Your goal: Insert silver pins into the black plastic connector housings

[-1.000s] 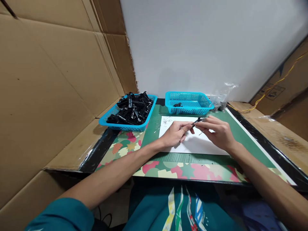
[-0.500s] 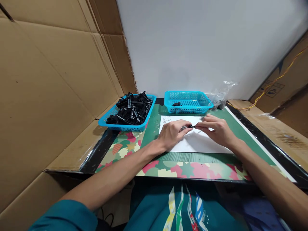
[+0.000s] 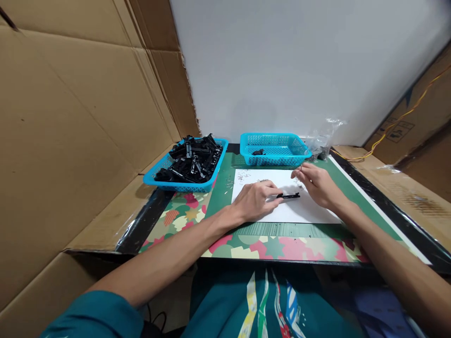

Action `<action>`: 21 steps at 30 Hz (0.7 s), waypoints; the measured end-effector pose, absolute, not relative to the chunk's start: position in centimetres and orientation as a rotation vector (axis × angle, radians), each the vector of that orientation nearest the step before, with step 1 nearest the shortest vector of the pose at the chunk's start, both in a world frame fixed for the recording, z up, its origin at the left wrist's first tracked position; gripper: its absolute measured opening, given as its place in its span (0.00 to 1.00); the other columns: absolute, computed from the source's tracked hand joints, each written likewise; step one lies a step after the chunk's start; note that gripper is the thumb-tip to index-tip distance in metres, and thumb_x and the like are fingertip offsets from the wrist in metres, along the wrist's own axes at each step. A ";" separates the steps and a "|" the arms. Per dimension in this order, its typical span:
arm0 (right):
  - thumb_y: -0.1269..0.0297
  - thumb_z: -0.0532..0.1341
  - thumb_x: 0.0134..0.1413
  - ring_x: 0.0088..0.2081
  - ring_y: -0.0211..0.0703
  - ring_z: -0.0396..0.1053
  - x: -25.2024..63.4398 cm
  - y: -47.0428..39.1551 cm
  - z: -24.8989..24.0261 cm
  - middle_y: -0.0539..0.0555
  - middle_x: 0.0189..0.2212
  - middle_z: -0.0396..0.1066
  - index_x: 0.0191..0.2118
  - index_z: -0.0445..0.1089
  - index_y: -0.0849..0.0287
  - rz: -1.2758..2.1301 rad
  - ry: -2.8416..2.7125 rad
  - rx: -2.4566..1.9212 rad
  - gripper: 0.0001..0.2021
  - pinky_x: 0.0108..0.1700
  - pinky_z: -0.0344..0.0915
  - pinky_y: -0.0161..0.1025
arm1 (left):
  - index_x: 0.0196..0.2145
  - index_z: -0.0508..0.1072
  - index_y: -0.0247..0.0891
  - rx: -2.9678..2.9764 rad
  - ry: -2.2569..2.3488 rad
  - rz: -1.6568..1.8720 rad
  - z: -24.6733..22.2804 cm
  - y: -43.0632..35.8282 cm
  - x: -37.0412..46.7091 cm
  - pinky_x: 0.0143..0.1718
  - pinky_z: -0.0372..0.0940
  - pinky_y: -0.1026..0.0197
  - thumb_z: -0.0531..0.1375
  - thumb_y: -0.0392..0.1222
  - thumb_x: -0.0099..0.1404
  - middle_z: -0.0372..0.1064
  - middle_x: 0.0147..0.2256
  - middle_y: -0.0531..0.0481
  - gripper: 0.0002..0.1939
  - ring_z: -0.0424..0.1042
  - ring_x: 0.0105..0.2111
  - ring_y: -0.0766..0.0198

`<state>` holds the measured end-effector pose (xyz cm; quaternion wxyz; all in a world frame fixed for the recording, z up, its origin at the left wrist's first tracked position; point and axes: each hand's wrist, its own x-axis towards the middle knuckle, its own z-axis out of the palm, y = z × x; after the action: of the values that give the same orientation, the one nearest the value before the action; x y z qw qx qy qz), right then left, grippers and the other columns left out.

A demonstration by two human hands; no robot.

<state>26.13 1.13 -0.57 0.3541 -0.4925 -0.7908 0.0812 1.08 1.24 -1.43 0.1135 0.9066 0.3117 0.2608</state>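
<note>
My left hand (image 3: 254,199) rests over the white sheet, thumb and fingers closed on one end of a slim black plastic part (image 3: 291,195). The rest of that part sticks out to the right, lying level just above or on the paper; I cannot tell which. My right hand (image 3: 315,184) hovers beyond the part's free end, with its fingertips pinched near a small pile of tiny pieces (image 3: 299,184). What sits in that pinch is too small to make out. More tiny metal bits (image 3: 243,175) are scattered at the sheet's far left corner.
A blue basket (image 3: 150,179) heaped with black plastic parts stands at left. Another blue basket (image 3: 275,162), at the back, holds a small black piece. Beside it is a clear plastic bag (image 3: 322,145). Cardboard walls (image 3: 88,103) flank the table; a yellow wire (image 3: 378,141) runs at right.
My right hand has drawn away from the black part toward the back right. The part, still in my left hand, has come down and now shows more of its length.
</note>
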 end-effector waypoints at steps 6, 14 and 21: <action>0.38 0.59 0.67 0.27 0.45 0.74 26.0 1.5 -0.2 0.56 0.27 0.75 0.32 0.74 0.59 0.788 -1.770 -1.238 0.27 0.35 0.70 0.44 | 0.50 0.83 0.44 2.661 0.964 0.744 -1.5 1.2 1.2 0.38 0.70 0.58 0.62 0.45 0.72 0.81 0.47 0.52 0.13 0.80 0.42 0.59; 0.45 0.69 0.60 0.36 0.44 0.74 25.0 0.4 0.6 0.59 0.41 0.77 0.36 0.76 0.59 1.097 -1.838 -1.024 0.19 0.42 0.73 0.44 | 0.50 0.83 0.45 2.658 0.984 0.717 -1.4 1.2 1.2 0.40 0.69 0.58 0.61 0.45 0.73 0.82 0.48 0.51 0.13 0.80 0.44 0.57; 0.49 0.62 0.67 0.38 0.46 0.73 24.4 0.0 0.8 0.58 0.40 0.79 0.33 0.73 0.58 0.840 -2.119 -1.121 0.18 0.40 0.67 0.43 | 0.50 0.83 0.45 2.669 0.974 0.741 -1.7 1.2 1.3 0.38 0.69 0.58 0.61 0.45 0.73 0.82 0.46 0.51 0.13 0.81 0.42 0.57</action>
<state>24.42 -0.01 0.79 0.2962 -0.4215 -0.7967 0.3160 1.33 1.22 -1.68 0.1023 0.9042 0.3300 0.2511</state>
